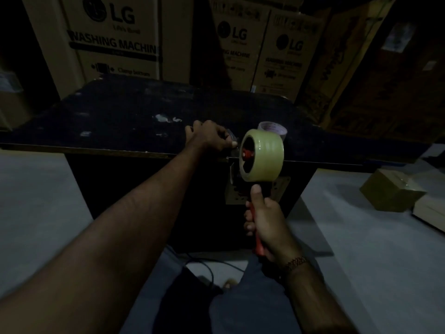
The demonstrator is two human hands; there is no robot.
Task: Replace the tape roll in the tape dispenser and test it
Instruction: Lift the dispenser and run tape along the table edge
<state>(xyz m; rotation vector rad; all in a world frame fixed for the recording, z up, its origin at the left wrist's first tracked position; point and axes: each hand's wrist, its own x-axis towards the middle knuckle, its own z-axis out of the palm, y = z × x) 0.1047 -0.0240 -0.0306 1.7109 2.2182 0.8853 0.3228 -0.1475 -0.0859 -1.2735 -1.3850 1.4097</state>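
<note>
My right hand (267, 220) grips the red handle of the tape dispenser (256, 210) and holds it upright in front of the dark table. A full yellowish tape roll (267, 155) sits on the dispenser's red hub. To the left of the roll, at the table's front edge, my left hand (209, 137) pinches a clear strip of tape (232, 138). Another tape roll (272, 127), whitish with a printed core, lies on the table just behind the dispenser, mostly hidden by it.
The dark table (120, 116) has a few pale scraps on its top. Large cardboard appliance boxes (113, 42) are stacked behind it. A small cardboard box (392, 189) lies on the pale floor at the right. Cables run along the floor near my legs.
</note>
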